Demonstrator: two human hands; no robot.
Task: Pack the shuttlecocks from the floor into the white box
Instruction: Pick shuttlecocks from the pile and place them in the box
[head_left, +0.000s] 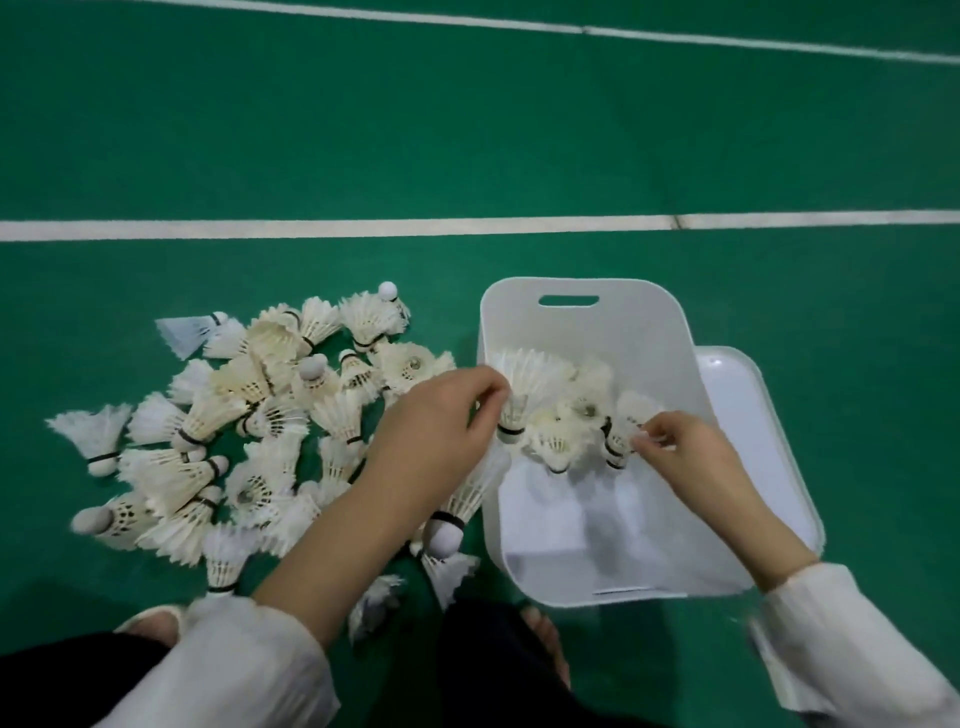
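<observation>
Left hand (431, 421): fingers pinching white feathered shuttlecock (519, 395) over left rim of white plastic box with handle slot (587, 322). Right hand (685, 457): fingers pinching feathers of second shuttlecock (623, 431) inside box, among several others. Pile of loose white shuttlecocks (249, 431) on green court floor (467, 130), left of box.

two white court lines (363, 228); a white lid (763, 415) lying flat at right.

White-feathered shuttlecocks (244, 431) with black bands lie on a green floor (467, 130) striped white, beside a white box (587, 322).
</observation>
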